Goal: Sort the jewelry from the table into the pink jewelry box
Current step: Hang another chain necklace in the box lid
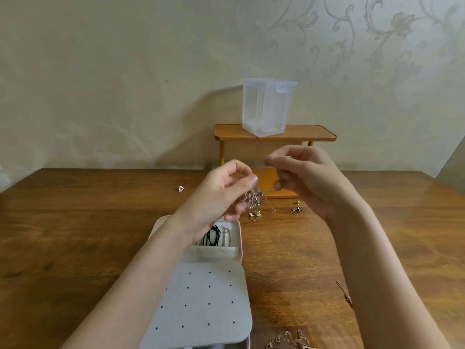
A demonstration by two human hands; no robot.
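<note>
My left hand point(224, 190) and my right hand point(302, 172) are raised above the table, each pinching part of a thin rose-gold chain necklace point(254, 197) whose tangled cluster dangles between them. Below my left forearm lies the open pink jewelry box point(241, 238), with black cords point(213, 236) and a silver chain point(226, 237) in its upper compartment. A grey flap with small holes point(206, 301) covers the box's near part. Loose on the table are a ring and charm point(254, 215), small earrings point(297, 207), a tiny white heart piece point(181, 189), a chain piece point(344, 293) and a chain pile point(289, 340).
A small wooden shelf point(314, 134) stands at the back against the wall, carrying a translucent plastic container point(266, 107). The wooden table point(75, 235) stretches wide to the left and right of the box.
</note>
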